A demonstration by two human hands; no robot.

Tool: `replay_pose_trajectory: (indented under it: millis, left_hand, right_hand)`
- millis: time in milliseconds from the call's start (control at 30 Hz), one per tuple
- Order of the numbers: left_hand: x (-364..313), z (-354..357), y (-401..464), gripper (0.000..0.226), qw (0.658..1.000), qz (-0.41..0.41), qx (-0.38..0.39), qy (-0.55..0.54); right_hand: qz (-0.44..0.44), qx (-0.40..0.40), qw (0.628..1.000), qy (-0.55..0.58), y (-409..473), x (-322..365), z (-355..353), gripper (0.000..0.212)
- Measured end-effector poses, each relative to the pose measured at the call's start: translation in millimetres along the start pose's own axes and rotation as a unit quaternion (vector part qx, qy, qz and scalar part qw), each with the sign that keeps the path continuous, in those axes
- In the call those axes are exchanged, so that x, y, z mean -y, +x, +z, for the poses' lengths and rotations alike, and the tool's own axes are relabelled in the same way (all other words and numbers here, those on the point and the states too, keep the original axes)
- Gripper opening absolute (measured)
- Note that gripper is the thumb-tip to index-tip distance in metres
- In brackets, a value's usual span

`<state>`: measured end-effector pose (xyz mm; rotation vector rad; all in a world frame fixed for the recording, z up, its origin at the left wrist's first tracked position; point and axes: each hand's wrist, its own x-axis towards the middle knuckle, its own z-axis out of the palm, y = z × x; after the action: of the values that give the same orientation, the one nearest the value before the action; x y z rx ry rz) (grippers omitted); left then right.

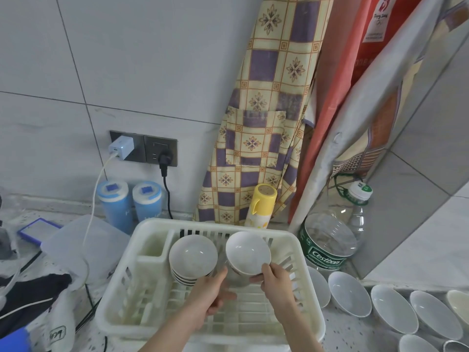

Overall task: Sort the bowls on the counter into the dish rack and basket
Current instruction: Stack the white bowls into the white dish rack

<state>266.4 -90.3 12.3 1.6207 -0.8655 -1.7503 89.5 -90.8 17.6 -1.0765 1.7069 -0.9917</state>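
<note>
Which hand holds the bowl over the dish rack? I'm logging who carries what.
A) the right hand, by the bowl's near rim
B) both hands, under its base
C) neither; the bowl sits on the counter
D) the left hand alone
A: the right hand pinches the near rim of the tilted bowl above the dish rack, while the left hand is beside it without gripping the bowl.

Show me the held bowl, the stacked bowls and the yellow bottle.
held bowl (247, 251): head view, inner surface.
stacked bowls (193, 255): head view, top bowl's inside.
yellow bottle (261, 204): head view, yellow cap.
</note>
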Motion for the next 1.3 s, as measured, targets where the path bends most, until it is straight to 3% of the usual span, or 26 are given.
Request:
replay_pose_trajectory:
  millis: [167, 467, 833, 1300]
  left_hand:
    - [5, 0, 2, 0.063, 0.999, -0.047, -0.017, 0.016]
    - [7, 9, 4, 0.042, 0.997, -0.038, -0.02, -0.069]
    - [17, 14, 10, 0.008, 0.996, 0.024, -0.056, -0.063]
    - [22, 17, 14, 0.004, 0.992, 0.009, -0.043, -0.117]
  right_hand:
    - [0.007, 0.019, 0.999, -0.032, 1, -3, 2, 0.03]
    - [0.025, 0.041, 0.997, -0.063, 4, -8, 7, 0.03]
    - [0.066, 0.055, 0.996, -0.028, 5, -6, 7, 0.024]
    - [0.109, 0.044, 0.99, -0.083, 2, -5, 5, 0.029]
